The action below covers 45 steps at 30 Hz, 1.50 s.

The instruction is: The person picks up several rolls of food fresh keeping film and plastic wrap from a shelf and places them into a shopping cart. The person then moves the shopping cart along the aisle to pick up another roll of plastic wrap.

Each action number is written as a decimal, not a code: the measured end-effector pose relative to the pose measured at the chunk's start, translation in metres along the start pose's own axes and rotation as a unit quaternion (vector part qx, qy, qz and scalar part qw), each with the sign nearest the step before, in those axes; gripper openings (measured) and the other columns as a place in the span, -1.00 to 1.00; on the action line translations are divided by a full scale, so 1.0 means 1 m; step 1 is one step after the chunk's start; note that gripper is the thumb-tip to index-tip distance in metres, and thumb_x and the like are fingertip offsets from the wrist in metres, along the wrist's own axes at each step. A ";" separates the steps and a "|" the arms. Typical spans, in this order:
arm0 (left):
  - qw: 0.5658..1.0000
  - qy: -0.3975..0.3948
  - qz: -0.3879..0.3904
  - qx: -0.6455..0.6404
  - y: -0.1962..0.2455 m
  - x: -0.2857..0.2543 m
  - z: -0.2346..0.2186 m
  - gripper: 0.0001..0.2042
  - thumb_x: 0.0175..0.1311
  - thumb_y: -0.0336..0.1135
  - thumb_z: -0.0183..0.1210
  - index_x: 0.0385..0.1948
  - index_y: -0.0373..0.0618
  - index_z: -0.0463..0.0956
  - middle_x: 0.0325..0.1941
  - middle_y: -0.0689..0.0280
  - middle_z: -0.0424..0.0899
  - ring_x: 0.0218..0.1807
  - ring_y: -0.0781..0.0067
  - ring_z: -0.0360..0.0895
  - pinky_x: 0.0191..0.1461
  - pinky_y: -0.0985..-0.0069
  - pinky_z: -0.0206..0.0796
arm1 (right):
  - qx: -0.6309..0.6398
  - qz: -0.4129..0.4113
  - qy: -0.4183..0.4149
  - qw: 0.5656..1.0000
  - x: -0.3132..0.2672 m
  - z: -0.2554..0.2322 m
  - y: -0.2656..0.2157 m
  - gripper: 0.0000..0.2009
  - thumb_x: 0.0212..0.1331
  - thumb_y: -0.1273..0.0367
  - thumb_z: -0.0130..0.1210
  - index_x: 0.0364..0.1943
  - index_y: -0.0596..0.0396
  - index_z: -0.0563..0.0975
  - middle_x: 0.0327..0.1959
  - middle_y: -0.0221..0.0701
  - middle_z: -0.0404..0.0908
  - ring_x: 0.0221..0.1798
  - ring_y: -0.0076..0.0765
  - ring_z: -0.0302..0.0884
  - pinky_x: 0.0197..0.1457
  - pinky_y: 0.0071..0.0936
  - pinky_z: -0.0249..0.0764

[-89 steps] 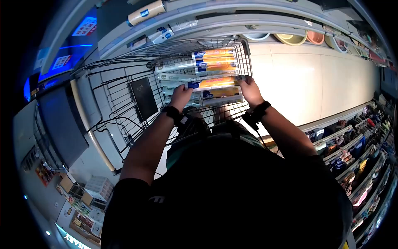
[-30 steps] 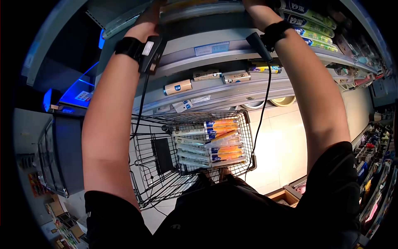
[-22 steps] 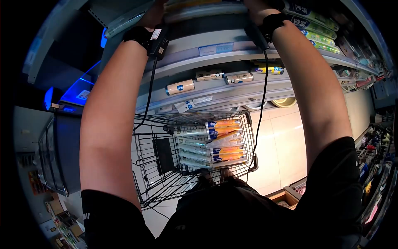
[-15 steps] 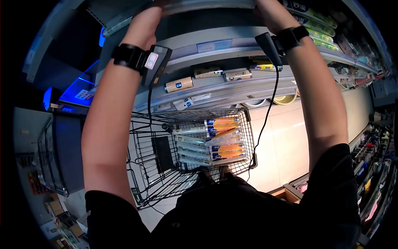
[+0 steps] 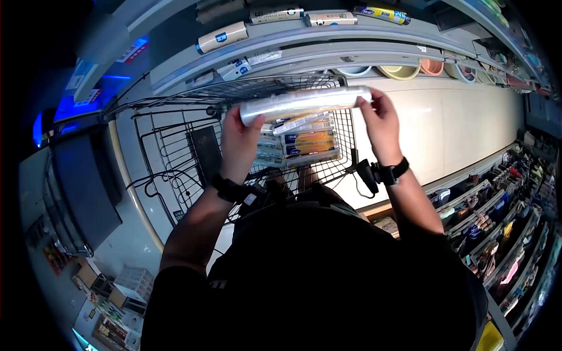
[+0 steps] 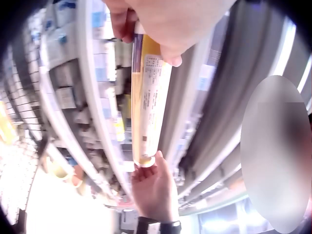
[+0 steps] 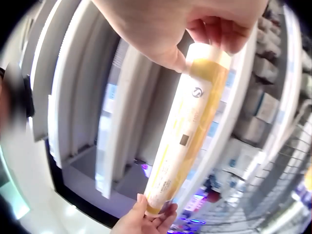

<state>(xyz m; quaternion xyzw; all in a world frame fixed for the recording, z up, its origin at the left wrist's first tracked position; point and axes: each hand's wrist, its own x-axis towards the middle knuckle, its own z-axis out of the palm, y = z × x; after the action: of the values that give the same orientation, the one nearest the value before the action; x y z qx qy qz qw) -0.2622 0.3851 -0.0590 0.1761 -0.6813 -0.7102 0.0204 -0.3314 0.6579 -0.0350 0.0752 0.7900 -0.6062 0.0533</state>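
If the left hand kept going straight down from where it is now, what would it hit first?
Probably the stacked rolls lying in the shopping cart. The left hand holds one end of a long roll right above them, though how far above is unclear.

Silvery, glossy roll (image 5: 304, 103), yellow-orange with white print underneath; black wire cart (image 5: 175, 152); black wristbands (image 5: 225, 188).

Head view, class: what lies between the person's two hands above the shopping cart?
A single long wrapped roll spans the gap, the left hand gripping one end and the right hand the other; both wrist views confirm it.
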 end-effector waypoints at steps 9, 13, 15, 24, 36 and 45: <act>0.943 -0.084 -0.304 0.105 -0.255 -0.011 -0.014 -0.71 0.20 -0.18 0.14 -0.23 -0.23 0.50 -0.37 0.29 0.62 -0.33 0.47 0.51 -0.22 0.47 0.31 | -0.208 0.287 -0.135 0.925 -0.023 0.041 0.230 -0.54 -0.04 0.17 -0.01 -0.23 0.39 0.51 -0.33 0.12 0.56 -0.18 0.07 0.56 -0.07 -0.23 0.42; 0.898 -0.133 -0.348 0.236 -0.320 -0.005 -0.004 -0.71 0.18 -0.21 0.15 -0.21 -0.26 0.52 -0.30 0.27 0.63 -0.26 0.48 0.51 -0.12 0.51 0.30 | -0.300 0.362 -0.201 0.859 -0.021 0.047 0.281 -0.45 -0.01 0.10 -0.02 -0.19 0.45 0.49 -0.24 0.13 0.55 -0.08 0.11 0.52 0.01 -0.24 0.41; 0.873 -0.158 -0.361 0.286 -0.332 -0.004 0.004 -0.68 0.10 -0.16 0.18 -0.23 -0.22 0.55 -0.31 0.11 0.65 -0.24 0.20 0.59 -0.15 0.37 0.37 | -0.259 0.365 -0.195 0.873 -0.020 0.052 0.300 -0.48 0.00 0.14 0.01 -0.20 0.47 0.49 -0.25 0.13 0.55 -0.09 0.07 0.53 0.01 -0.27 0.41; 0.830 -0.234 -0.346 0.369 -0.350 -0.006 0.014 -0.53 0.00 -0.20 0.15 -0.10 -0.34 0.34 -0.31 -0.02 0.60 -0.25 0.10 0.59 -0.11 0.32 0.38 | -0.292 0.316 -0.190 0.883 -0.018 0.050 0.330 -0.42 0.00 0.18 -0.05 -0.01 0.49 0.35 -0.20 0.16 0.52 -0.05 0.17 0.49 0.06 -0.25 0.38; 0.922 -0.006 -0.304 0.240 -0.336 0.041 0.021 -0.57 0.04 -0.24 -0.01 -0.06 -0.32 0.33 -0.19 -0.05 0.56 -0.13 0.02 0.54 -0.08 0.32 0.35 | -0.359 0.092 -0.207 0.905 0.056 0.091 0.306 -0.46 0.02 0.39 -0.13 0.20 0.10 0.26 0.20 0.14 0.22 0.37 0.05 0.01 0.36 -0.29 0.11; 0.869 -0.181 -0.365 0.280 -0.357 0.002 0.021 -0.35 0.08 -0.22 0.05 0.27 -0.11 0.04 -0.01 -0.04 0.51 -0.03 0.10 0.49 0.04 0.37 0.29 | -0.402 0.296 -0.245 0.831 0.018 0.075 0.303 -0.48 0.02 0.25 -0.13 0.05 0.35 0.24 0.12 0.16 0.24 0.12 0.24 0.33 0.19 -0.14 0.31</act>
<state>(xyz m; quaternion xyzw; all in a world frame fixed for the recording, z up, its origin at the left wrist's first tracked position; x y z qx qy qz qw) -0.1949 0.4301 -0.4069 0.2789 -0.7308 -0.4659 -0.4136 -0.2936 0.6631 -0.3455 0.1261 0.8650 -0.1893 0.4473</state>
